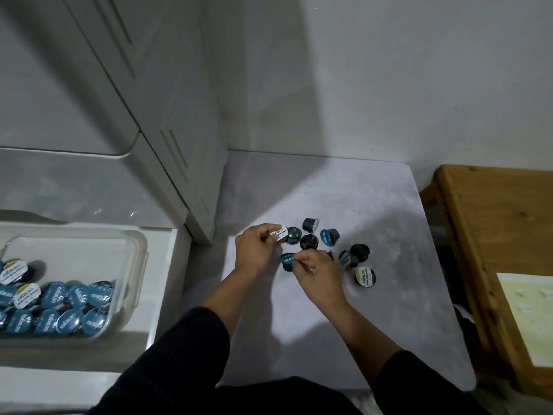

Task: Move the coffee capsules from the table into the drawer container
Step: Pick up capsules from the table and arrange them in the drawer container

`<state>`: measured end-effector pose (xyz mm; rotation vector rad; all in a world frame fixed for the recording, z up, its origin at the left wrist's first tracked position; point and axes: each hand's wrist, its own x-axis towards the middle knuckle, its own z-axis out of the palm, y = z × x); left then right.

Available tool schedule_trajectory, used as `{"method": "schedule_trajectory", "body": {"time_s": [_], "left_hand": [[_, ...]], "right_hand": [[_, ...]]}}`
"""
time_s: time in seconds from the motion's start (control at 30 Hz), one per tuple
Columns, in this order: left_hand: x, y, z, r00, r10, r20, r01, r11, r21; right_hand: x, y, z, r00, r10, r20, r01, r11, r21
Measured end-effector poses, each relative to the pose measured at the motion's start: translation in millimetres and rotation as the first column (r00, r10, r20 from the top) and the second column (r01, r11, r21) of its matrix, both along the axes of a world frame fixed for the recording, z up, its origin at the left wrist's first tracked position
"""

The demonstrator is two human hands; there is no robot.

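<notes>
Two capsules held — left hand [254, 250] grip pinches white-lidded capsule [280, 234], right hand [318, 272] blue-lidded capsule [288, 261] — lids tipped sideways.

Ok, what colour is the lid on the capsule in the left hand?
White, on the capsule held by the left hand; head view.

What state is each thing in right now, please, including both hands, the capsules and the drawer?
Left hand: pinching a white-lidded capsule.
Right hand: pinching a blue-lidded capsule.
Loose capsules: scattered on the table, some tipped sideways.
Drawer: pulled open.
Clear container: lidless, partly filled with capsules.
</notes>
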<state>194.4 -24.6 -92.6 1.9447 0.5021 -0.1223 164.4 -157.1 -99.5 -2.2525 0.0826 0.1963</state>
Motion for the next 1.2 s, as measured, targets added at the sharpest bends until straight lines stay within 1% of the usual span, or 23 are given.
{"method": "schedule_trajectory", "body": {"time_s": [0.1,0.27,0.43,0.57,0.63,0.73,0.8,0.87,0.97,1.1,1.2], "left_hand": [[-4,-2,1,0.998,0.057,0.007,-0.056,0.997,-0.055],[-6,-1,-3,0.994,0.110,-0.008,-0.110,0.986,-0.122],[-8,2,-5,0.990,0.134,-0.050,-0.141,0.972,-0.186],[-10,5,-3,0.990,0.124,-0.070,-0.136,0.967,-0.216],[-12,7,2,0.992,0.111,-0.068,-0.124,0.965,-0.232],[-17,8,18,0.994,0.101,-0.031,-0.106,0.953,-0.285],[-22,11,30,0.998,0.067,0.011,-0.061,0.949,-0.308],[-29,15,43,0.998,0.033,0.049,-0.015,0.947,-0.322],[-42,27,66,0.995,-0.023,0.097,0.050,0.957,-0.287],[-61,53,98,0.982,-0.123,0.147,0.150,0.970,-0.193],[-74,78,121,0.976,-0.151,0.157,0.173,0.976,-0.132]], "right_hand": [[-1,-2,-2,1.000,-0.026,0.009,0.026,1.000,-0.004],[-1,-5,-9,0.996,-0.068,-0.050,0.070,0.997,0.038],[-4,-8,-12,0.996,-0.034,-0.082,0.043,0.992,0.117],[-4,-11,-9,0.994,0.009,-0.105,-0.001,0.997,0.076],[-4,-15,-7,0.994,0.014,-0.110,-0.005,0.996,0.084],[-5,-19,1,0.996,-0.021,-0.085,0.033,0.989,0.145],[-5,-21,16,0.996,-0.056,-0.064,0.069,0.973,0.222],[-5,-23,35,0.993,-0.074,-0.088,0.099,0.940,0.326],[-3,-22,64,0.990,-0.084,-0.111,0.124,0.892,0.435],[-5,-9,104,0.995,-0.050,-0.082,0.084,0.875,0.477],[-8,9,126,0.999,0.012,-0.050,0.014,0.873,0.488]]}}
